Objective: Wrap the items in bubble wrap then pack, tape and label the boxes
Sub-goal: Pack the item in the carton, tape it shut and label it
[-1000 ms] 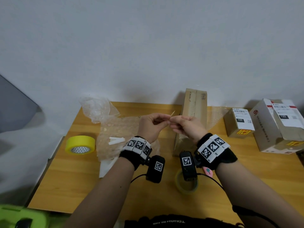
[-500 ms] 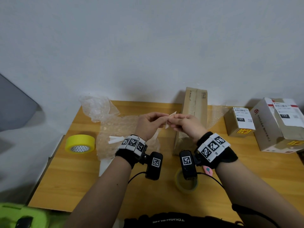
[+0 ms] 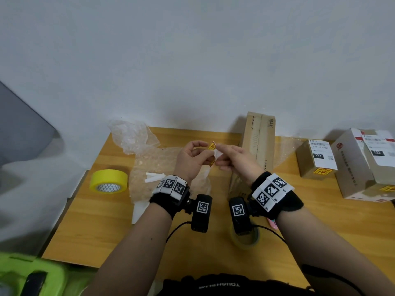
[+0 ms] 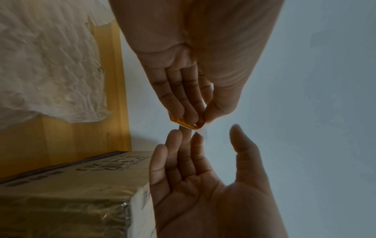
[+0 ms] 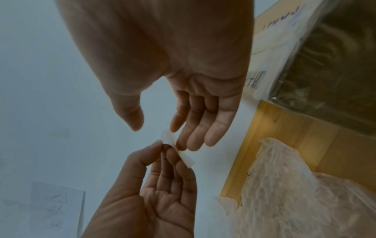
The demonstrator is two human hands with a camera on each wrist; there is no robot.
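Above the table my left hand (image 3: pixel 202 152) pinches a small yellow sticker label (image 3: pixel 211 146) between thumb and fingers; the left wrist view shows the same pinch (image 4: pixel 195 112) on the label (image 4: pixel 184 123). A white backing strip (image 3: pixel 218 155) hangs from it and touches the fingertips of my right hand (image 3: pixel 224 155). In the right wrist view my right hand (image 5: pixel 156 127) has straight fingers and its thumb apart, and the strip (image 5: pixel 186 158) runs down to the left hand. A long brown box (image 3: pixel 258 142) lies just behind the right hand.
Crumpled bubble wrap (image 3: pixel 149 165) with two white strips (image 3: pixel 155 177) on it lies left of the hands. A yellow tape roll (image 3: pixel 109 181) sits at the left edge, a clear tape roll (image 3: pixel 245 240) near me. Two labelled boxes (image 3: pixel 316 159) (image 3: pixel 367 165) stand at the right.
The hands have drawn slightly apart. The label has come away from its white backing and now shows its yellow face. The right thumb has let go.
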